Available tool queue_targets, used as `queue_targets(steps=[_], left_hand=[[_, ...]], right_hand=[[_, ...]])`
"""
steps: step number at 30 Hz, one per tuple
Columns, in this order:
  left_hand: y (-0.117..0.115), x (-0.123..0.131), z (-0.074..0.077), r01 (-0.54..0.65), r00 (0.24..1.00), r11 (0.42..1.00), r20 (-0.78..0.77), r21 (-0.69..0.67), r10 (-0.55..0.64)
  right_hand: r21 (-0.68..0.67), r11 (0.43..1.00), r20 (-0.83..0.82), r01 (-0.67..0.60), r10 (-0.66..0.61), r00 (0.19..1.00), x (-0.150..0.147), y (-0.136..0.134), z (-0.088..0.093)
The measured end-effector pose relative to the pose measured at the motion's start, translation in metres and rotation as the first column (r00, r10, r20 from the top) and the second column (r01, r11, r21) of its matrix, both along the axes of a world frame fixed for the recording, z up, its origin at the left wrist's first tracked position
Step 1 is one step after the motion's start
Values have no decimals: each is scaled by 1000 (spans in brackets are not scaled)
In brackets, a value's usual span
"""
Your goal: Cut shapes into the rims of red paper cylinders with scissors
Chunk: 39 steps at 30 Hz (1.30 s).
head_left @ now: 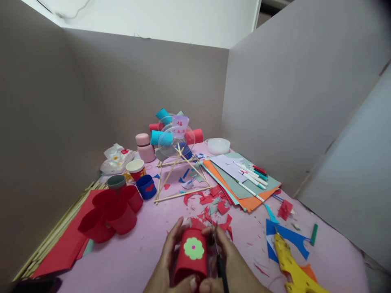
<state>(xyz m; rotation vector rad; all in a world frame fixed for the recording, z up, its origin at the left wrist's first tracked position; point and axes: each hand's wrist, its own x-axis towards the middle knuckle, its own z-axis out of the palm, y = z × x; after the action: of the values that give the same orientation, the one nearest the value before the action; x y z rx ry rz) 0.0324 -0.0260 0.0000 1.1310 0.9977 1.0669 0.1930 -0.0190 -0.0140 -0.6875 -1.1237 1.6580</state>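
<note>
Near the front edge of the table, my left hand (168, 260) wraps around the left side of a red cup (191, 270). A pale green paper flower with a pink centre (193, 247) sits on the cup's side. My right hand (230, 260) closes against the cup's right side, both thumbs at its near end. Within the right hand is also a black-handled metal cutting tool (221, 270), its thin blade pointing away from me; whether it is scissors or a knife I cannot tell. Red and grey paper scraps (214, 203) lie just beyond the cup.
Red cups (122, 217) and a blue cup with a heart (146, 187) stand left. A stick frame (183, 197) carries a wheel with coloured cups (161, 138). Right are paper sheets (241, 191), markers (253, 179) and a yellow glue gun (290, 264). Grey partitions surround the table.
</note>
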Motion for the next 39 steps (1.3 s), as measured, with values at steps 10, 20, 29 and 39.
queue_targets(steps=[10, 20, 29, 39], left_hand=[[10, -4, -2, 3, 925, 984, 373, -177, 65], [12, -20, 9, -40, 977, 996, 206, -82, 57], [13, -23, 3, 10, 996, 999, 92, -42, -6], [15, -23, 6, 8, 995, 1000, 96, -28, -5]], right_hand=[[151, 975, 256, 164, -199, 946, 14, 9, -5], [398, 917, 770, -17, -324, 549, 31, 13, 8], [402, 914, 794, -63, -313, 521, 31, 12, 7], [381, 922, 826, -75, -303, 476, 32, 11, 14]])
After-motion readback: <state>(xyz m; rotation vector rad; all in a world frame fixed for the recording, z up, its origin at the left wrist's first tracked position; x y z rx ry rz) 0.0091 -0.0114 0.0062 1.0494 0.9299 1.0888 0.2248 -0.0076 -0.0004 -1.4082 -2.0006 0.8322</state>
